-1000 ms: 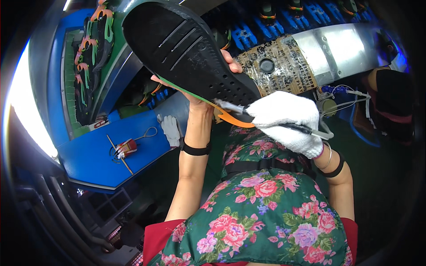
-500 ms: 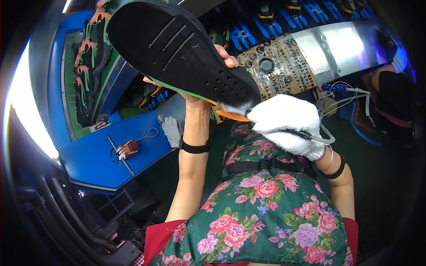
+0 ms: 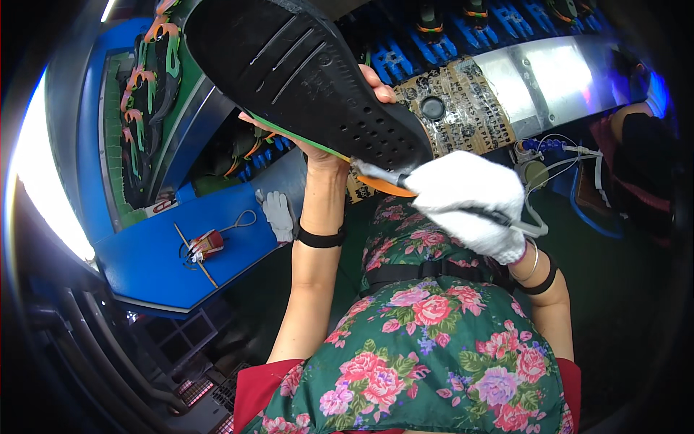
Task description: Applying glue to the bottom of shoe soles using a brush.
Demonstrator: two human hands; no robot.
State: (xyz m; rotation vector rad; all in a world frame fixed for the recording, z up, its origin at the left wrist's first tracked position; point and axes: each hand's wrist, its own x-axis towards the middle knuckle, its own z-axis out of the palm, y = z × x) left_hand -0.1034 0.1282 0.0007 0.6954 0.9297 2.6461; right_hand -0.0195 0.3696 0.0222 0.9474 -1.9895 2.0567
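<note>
My left hand (image 3: pixel 327 153) grips a large shoe (image 3: pixel 303 94) from beneath and around its edge, fingertips showing on the far side. The shoe's black underside faces up, with long slots and several small round holes. Green and orange trim shows along its near edge. My right hand (image 3: pixel 473 206), in a white knit glove, is closed around a brush (image 3: pixel 382 173) with a dark handle and pale tip. A grey tube (image 3: pixel 536 224) runs from the brush past the wrist. The brush tip is at the shoe's near edge, by the orange part; exact contact is hard to see.
A blue table (image 3: pixel 144 271) at left holds a white glove (image 3: pixel 277 215) and a red-wrapped bundle (image 3: pixel 207 246) with a stick and wire loop. Ahead curves a metal rail (image 3: pixel 557 76) with taped cardboard (image 3: pixel 463 101). Blue racks (image 3: pixel 394 61) carry shoes. Another person (image 3: pixel 640 148) is at right.
The shoe has shifted slightly right and tilted, so more of its underside shows. The brush tip has moved a little left along the shoe's edge.
</note>
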